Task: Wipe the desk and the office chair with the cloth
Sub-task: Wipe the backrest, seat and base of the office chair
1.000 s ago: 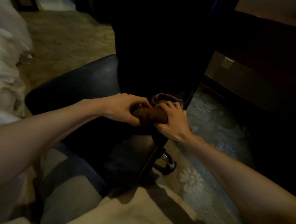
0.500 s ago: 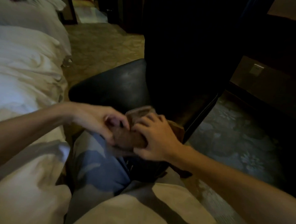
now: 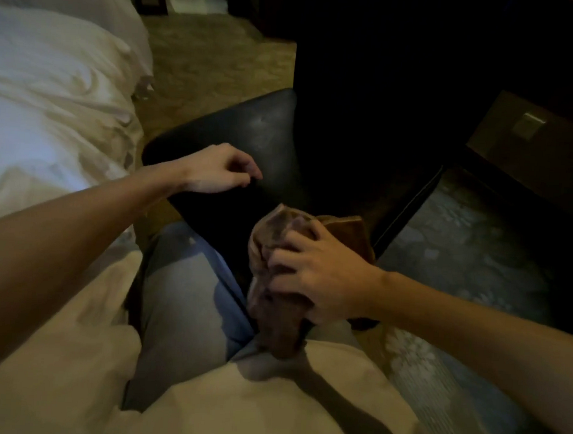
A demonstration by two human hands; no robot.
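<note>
Two hands: both in view, on bare arms reaching in from the lower corners.
Left hand (image 3: 214, 170): centre-left of the frame, over the front of the chair (image 3: 260, 129). The fingers are loosely curled, thumb and forefinger tips close together, with nothing in them. Whether they touch the seat I cannot tell.
Right hand (image 3: 321, 278): lower centre. The fingers are spread and bent down over the cloth (image 3: 273, 315), gripping it in a bunch.
Cloth: brown and crumpled, lower centre. One flap sticks out past the fingers toward the seat's right edge, and the rest hangs below the palm.
Chair: dark seat mid-frame, with its back lost in black shadow above.
Leg (image 3: 181, 294): in blue jeans, lower centre, just left of the hanging cloth.
Bed (image 3: 53, 88): white rumpled linen, upper left.
Carpet (image 3: 468, 259): patterned, right of the chair.
</note>
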